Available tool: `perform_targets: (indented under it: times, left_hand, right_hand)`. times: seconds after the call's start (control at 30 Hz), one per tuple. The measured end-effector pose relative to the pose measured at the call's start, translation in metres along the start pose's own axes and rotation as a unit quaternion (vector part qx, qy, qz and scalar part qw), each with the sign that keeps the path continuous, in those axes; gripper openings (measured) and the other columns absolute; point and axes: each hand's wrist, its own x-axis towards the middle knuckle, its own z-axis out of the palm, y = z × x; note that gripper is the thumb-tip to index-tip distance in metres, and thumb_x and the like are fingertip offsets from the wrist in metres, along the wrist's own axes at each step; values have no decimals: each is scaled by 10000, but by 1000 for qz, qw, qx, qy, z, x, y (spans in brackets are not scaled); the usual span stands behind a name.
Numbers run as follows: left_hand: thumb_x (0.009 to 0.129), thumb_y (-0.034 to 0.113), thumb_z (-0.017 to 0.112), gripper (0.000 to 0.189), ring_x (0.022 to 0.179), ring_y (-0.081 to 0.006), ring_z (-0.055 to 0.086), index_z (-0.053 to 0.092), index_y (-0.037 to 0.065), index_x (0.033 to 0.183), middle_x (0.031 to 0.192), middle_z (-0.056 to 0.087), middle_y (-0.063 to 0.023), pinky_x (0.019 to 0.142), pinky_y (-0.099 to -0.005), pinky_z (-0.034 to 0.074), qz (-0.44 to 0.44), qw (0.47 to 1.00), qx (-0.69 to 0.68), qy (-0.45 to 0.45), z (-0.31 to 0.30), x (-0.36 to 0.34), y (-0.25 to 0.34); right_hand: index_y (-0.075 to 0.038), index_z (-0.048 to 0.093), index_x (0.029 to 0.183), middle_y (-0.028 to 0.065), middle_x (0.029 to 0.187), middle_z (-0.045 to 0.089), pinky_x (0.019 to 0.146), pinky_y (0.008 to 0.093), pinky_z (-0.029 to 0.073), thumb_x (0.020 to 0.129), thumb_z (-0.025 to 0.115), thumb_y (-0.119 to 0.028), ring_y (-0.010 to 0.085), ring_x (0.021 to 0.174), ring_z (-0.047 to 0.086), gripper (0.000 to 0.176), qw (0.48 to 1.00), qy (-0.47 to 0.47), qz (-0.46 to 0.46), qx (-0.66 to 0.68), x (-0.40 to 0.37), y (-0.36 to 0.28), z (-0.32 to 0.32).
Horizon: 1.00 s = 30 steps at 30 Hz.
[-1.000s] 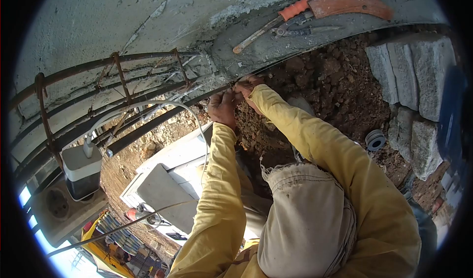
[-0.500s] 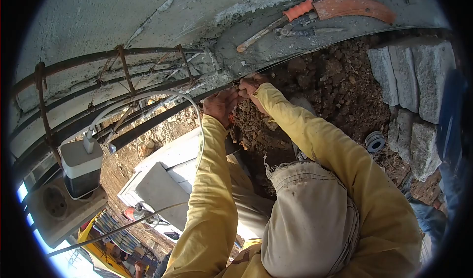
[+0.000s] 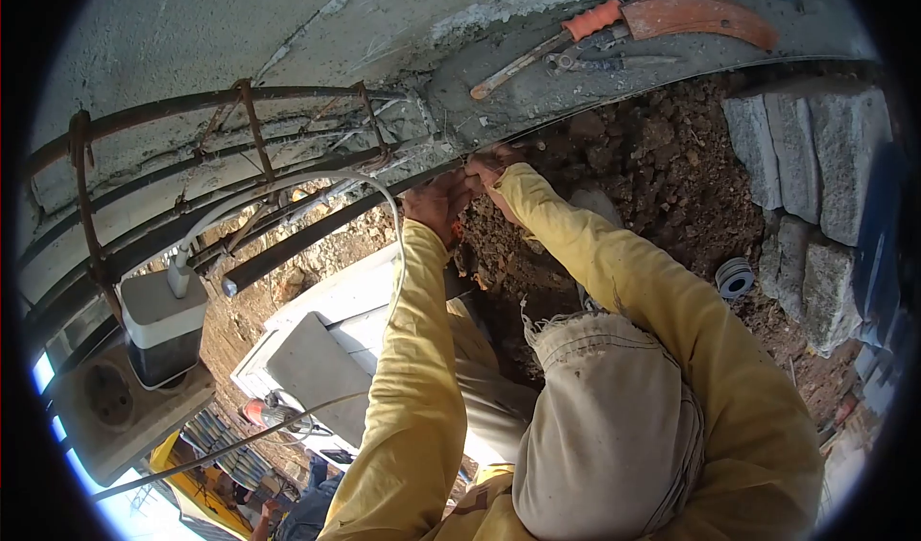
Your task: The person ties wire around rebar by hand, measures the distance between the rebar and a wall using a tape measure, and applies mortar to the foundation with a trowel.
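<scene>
My left hand (image 3: pixel 439 201) is closed at the lower edge of the concrete beam (image 3: pixel 451 152), its fingers pressed together beside the end of a dark metal bar (image 3: pixel 317 234). Touching it, my right hand (image 3: pixel 495 169) is also closed, in a pinch against the same edge. Whatever the fingertips hold is too small and hidden to make out. A thin line (image 3: pixel 614 103) runs along the beam's edge to the right of my hands. Above them, pliers (image 3: pixel 609 62) and an orange-handled tool with a long blade (image 3: pixel 537 52) lie on the concrete next to an orange sheath (image 3: pixel 700 18).
Rusty rebar (image 3: pixel 249 129) projects at left. A white charger (image 3: pixel 171 311) with a cable sits in a socket block (image 3: pixel 110 392). Loose soil (image 3: pixel 662 167), concrete blocks (image 3: pixel 825 157) and a small spool (image 3: pixel 735 278) are at right. A beige cloth cap (image 3: pixel 614 416) fills the lower middle.
The view has shifted slightly, so the beam and tools appear a little further right. Both hands stay together at the same edge. Blue-trousered legs at the far right have mostly left the view.
</scene>
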Motion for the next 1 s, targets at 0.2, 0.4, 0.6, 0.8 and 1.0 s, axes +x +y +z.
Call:
perform_targets:
  times: [0.2, 0.4, 0.6, 0.8, 1.0]
  left_hand:
    - [804, 108, 591, 148, 727, -169, 627, 580, 3, 908, 829, 641, -75, 624, -261, 527, 5, 1000, 2, -5, -7, 5, -3]
    - [807, 107, 580, 159, 741, -176, 625, 581, -8, 918, 846, 641, -87, 638, -264, 526, -4, 1000, 5, -6, -4, 1, 1]
    - [822, 118, 571, 192, 797, -186, 623, 575, -18, 957, 922, 640, -100, 684, -290, 523, -30, 999, 7, -17, -6, 2, 6]
    - [836, 130, 559, 216, 827, -199, 620, 573, -21, 989, 954, 639, -104, 715, -298, 515, -34, 999, 20, -27, -7, 3, 7]
    - [845, 140, 547, 231, 834, -194, 620, 578, -11, 1016, 958, 639, -104, 728, -288, 514, -47, 998, 44, 11, -4, 5, 6]
  right_hand:
    - [25, 515, 879, 64, 682, 562, 531, 319, 457, 785, 639, -135, 172, 597, 558, 223, 987, -148, 38, 49, 35, 24, -23]
    - [9, 489, 1007, 128, 957, 580, 700, 384, 529, 817, 596, -185, 249, 814, 611, 292, 979, 0, 129, -160, 7, -19, 7]
    - [-49, 518, 1005, 77, 958, 586, 726, 404, 522, 811, 600, -213, 222, 826, 607, 267, 978, -75, 161, -108, 8, -24, -8]
    - [-52, 523, 992, 73, 925, 615, 738, 403, 524, 832, 547, -218, 222, 791, 616, 232, 970, -91, 173, -143, 16, -20, -6]
    - [-54, 492, 1018, 34, 818, 567, 778, 393, 501, 834, 496, -144, 201, 695, 577, 205, 969, -64, 160, -178, 10, -19, 3]
